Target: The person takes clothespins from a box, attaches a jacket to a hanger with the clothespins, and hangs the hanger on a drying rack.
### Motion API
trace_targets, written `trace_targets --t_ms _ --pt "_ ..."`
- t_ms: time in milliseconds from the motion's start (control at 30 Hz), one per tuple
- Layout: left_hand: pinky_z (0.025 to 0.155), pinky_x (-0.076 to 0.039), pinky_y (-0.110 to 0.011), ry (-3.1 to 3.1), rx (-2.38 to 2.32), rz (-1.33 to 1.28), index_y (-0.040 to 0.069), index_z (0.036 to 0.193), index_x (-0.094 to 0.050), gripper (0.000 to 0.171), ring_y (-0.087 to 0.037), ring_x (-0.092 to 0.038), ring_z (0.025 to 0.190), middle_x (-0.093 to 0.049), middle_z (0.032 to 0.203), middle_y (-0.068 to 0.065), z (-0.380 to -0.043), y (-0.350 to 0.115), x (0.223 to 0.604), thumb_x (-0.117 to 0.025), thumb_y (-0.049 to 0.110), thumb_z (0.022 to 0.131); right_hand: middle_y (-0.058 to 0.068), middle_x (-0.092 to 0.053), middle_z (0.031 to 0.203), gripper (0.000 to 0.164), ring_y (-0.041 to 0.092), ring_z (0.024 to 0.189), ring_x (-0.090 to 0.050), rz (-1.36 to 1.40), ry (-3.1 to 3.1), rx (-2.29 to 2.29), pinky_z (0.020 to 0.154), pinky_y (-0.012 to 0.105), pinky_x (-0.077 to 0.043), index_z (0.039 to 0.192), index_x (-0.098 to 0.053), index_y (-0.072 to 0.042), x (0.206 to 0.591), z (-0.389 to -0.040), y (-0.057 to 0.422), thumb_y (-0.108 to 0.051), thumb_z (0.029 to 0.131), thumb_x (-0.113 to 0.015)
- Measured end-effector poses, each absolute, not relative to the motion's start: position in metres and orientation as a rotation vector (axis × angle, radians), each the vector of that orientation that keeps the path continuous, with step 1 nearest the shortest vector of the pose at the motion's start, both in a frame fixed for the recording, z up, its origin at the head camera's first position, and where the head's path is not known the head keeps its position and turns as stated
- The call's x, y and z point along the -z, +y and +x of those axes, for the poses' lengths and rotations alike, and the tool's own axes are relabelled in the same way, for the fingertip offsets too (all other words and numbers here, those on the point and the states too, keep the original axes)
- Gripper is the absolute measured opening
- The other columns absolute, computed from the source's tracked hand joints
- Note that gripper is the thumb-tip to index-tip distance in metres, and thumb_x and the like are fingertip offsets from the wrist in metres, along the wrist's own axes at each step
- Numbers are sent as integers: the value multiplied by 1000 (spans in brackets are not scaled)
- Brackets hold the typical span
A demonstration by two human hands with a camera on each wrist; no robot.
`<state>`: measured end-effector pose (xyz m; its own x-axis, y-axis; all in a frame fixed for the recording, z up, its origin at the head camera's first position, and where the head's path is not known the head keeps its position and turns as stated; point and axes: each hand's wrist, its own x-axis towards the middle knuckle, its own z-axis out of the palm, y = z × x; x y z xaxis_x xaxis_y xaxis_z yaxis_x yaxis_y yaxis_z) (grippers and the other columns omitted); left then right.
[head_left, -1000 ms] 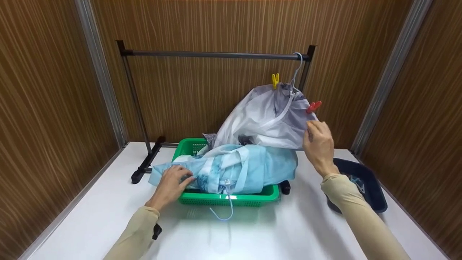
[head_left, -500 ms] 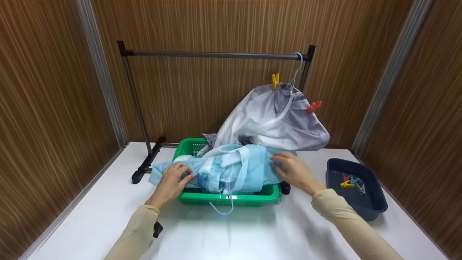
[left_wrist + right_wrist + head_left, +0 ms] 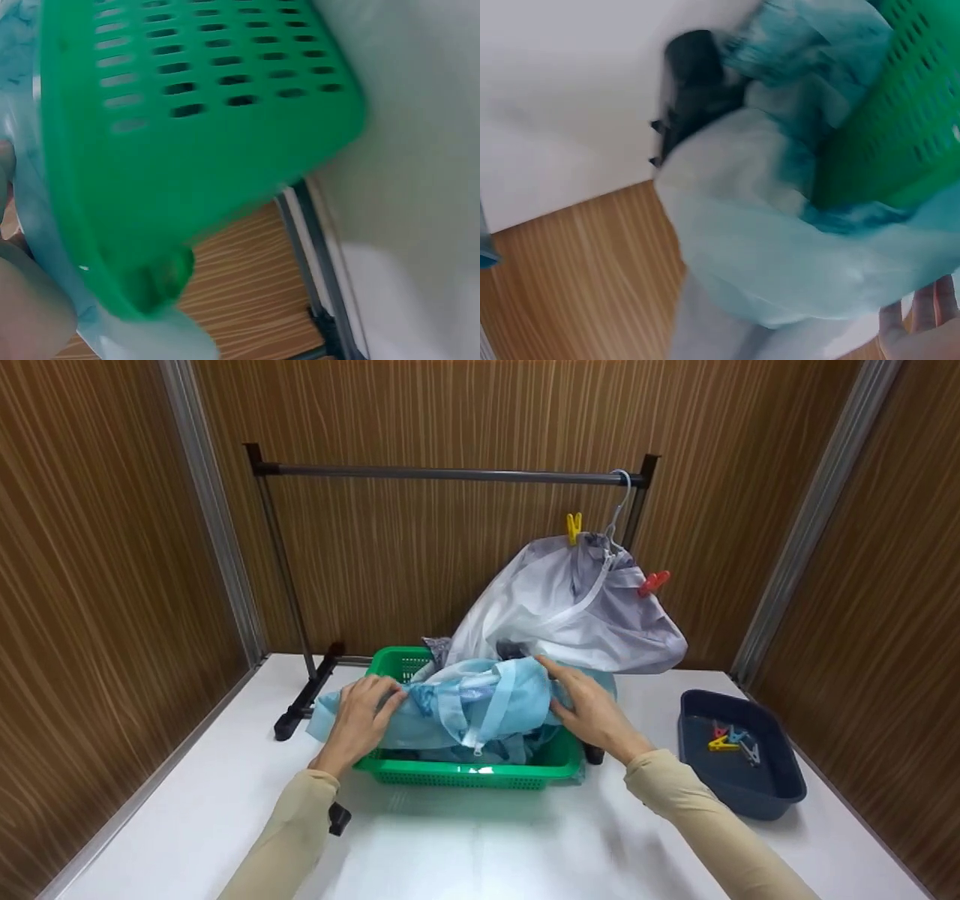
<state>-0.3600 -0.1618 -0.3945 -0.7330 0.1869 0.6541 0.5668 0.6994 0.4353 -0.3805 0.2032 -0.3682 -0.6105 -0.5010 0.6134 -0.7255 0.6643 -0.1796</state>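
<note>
A light blue garment (image 3: pixel 517 697) with pale straps lies bunched over the green basket (image 3: pixel 472 774) in the head view. My left hand (image 3: pixel 361 720) pinches its left part between thumb and fingers. On the other side my right hand (image 3: pixel 596 711) grips the garment, fingertips at its upper edge and thumb lower down. In the right wrist view the fingers (image 3: pixel 922 307) reach over the pale blue cloth (image 3: pixel 802 255) beside the basket. The left wrist view has the basket's wall (image 3: pixel 202 157) near, with blue cloth along its rim. The garment's hanger hook is hidden.
Behind stands a black clothes rack (image 3: pixel 450 473). A grey-white garment (image 3: pixel 570 607) hangs from it on a hanger (image 3: pixel 619 506), with a yellow peg (image 3: pixel 574 529) and a red peg (image 3: pixel 653 583). At right sits a dark tray (image 3: pixel 739 787) holding several pegs (image 3: pixel 724 744).
My right hand has come from the hanging grey-white garment down to the blue one. Both hands have turned the blue garment up and back, and its hanger hook has gone from sight.
</note>
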Motion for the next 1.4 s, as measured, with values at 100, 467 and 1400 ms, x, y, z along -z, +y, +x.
trace_targets --t_ms 100,467,1400 --pt "95 -24 -44 -2281 858 -565 21 93 -58 15 -14 -48 96 -57 94 6 -363 -158 384 -48 32 94 2 -56 112 60 19 97 -54 997 -2264 -567 81 39 -45 131 -49 -25 357 -382 193 6 80 -56" --pt "92 -25 -42 -2133 884 -564 20 91 -60 16 -14 -45 84 -58 86 6 -373 -153 352 -49 30 94 4 -67 93 32 22 85 -61 632 -2346 -709 74 39 -46 98 -69 -12 302 -403 183 2 76 -51" --pt "75 -35 -34 -2060 1123 -360 14 88 -65 22 -14 -50 72 -60 78 1 -372 -140 312 -51 30 93 2 -49 77 30 16 75 -45 618 -2392 -1273 64 29 -34 86 -61 -7 292 -390 217 -34 93 -50"
